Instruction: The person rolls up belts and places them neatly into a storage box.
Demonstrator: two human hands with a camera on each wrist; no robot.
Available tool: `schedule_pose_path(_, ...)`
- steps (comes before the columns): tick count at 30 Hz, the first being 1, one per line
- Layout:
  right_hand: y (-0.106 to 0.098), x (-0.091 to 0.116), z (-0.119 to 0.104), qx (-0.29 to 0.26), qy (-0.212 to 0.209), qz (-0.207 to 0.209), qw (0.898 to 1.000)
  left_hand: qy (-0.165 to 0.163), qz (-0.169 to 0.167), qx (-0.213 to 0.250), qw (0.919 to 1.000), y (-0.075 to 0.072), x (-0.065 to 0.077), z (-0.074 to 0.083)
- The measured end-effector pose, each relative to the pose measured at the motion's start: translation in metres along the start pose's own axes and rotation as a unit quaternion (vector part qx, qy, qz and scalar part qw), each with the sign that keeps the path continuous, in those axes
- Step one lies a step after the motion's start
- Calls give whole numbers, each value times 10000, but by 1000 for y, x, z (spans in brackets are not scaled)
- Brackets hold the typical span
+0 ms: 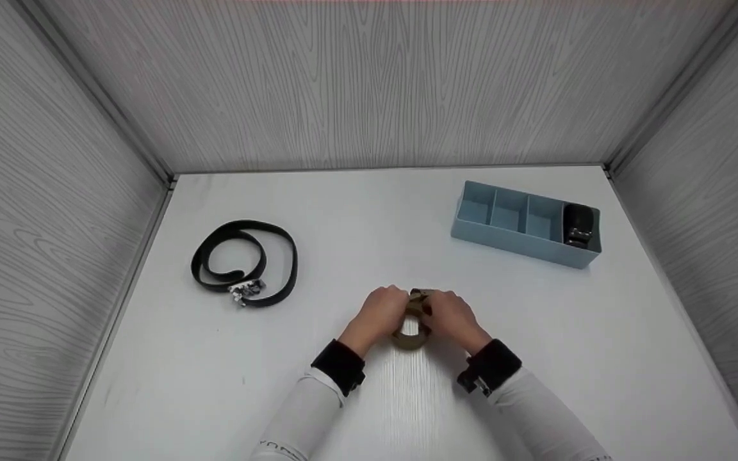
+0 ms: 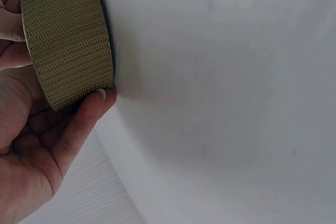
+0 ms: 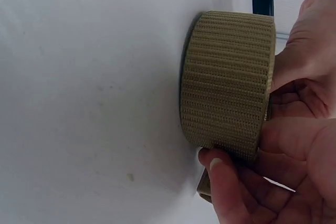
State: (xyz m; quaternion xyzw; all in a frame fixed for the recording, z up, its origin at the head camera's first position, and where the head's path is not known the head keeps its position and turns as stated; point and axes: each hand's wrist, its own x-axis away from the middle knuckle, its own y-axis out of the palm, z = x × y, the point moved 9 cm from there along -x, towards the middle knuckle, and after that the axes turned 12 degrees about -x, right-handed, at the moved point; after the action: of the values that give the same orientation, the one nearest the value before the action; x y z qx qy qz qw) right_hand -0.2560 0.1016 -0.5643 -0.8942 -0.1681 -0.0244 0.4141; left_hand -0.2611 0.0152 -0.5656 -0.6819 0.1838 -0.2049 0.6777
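A khaki webbing belt (image 1: 410,343) is rolled into a ring and stands on its edge on the white table, in front of the person. My left hand (image 1: 382,314) holds the far left part of the roll; in the left wrist view its thumb and fingers pinch the ribbed belt (image 2: 68,43). From the other side my right hand (image 1: 453,319) grips the same roll. A short khaki end pokes out beside the fingertips in the right wrist view, below the belt's coil (image 3: 228,77). Fingers hide part of the inner turns.
A black belt (image 1: 294,262) with a silver buckle (image 1: 245,290) lies loosely coiled on the left. At the back right stands a blue divided box (image 1: 515,246), a shiny black item (image 1: 578,224) in its rightmost compartment. Grey wood-grain panels (image 1: 382,83) border the table.
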Motion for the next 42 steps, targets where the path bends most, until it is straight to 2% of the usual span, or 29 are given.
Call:
schedule_pose_path(7, -6, 8, -2, -129, 59, -168, 9998, 48, 74, 23, 10000, -2, 2, 1)
schedule_pose_path(9, -15, 10, -8, -104, -110, -69, 9999, 119, 210, -18, 9997, -5, 3, 2)
schedule_pose_path(14, -39, 6, -20, -23, -713, 494, 9962, 314, 533, 7, 9981, -12, 7, 5)
schedule_pose_path(16, -40, 3, -19, -80, -805, 422, 9958, 411, 599, 36, 9973, -13, 8, 8)
schedule_pose_path(20, -30, -2, -7, -583, -545, -212, 9966, 595, 766, 53, 9953, -16, 11, 13)
schedule_pose_path(23, -27, -1, -4, -1022, -430, -436, 9929, 658, 979, 48, 9930, -20, 12, 13)
schedule_pose_path(27, -29, 0, -3, -1531, -411, -486, 9862, 702, 1314, 45, 9888, -26, 13, 12)
schedule_pose_path(29, -28, 0, -1, -1761, -274, -569, 9823, 743, 1519, 19, 9856, -30, 14, 13)
schedule_pose_path(35, -22, 0, 1, -2097, -23, -638, 9757, 852, 2008, 12, 9759, -39, 18, 14)
schedule_pose_path(42, -23, 0, 0, -2674, 27, -465, 9625, 677, 2379, -43, 9689, -48, 18, 10)
